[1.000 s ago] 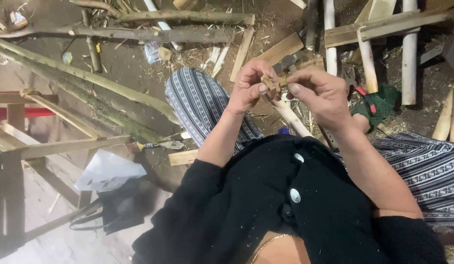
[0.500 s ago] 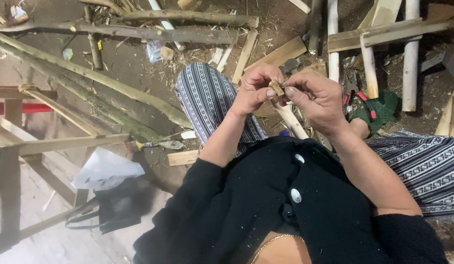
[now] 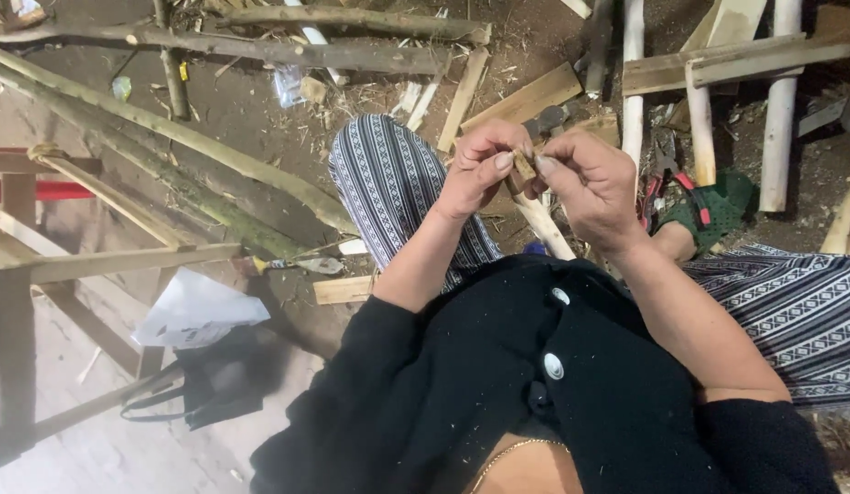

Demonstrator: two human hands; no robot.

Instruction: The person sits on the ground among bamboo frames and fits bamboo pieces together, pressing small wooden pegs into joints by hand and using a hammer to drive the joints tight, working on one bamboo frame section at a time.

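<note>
Head view: a small tan wooden chip (image 3: 524,166) is pinched between the left hand (image 3: 480,169) and the right hand (image 3: 591,183) — both clamped on it, neither nearer — its long axis roughly upright.

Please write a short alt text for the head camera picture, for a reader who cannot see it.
Seen from above, a seated person's left hand and right hand together pinch a small piece of wood above patterned trousers. Wooden poles, planks and red-handled pliers lie on the dirt ground around them.
</note>
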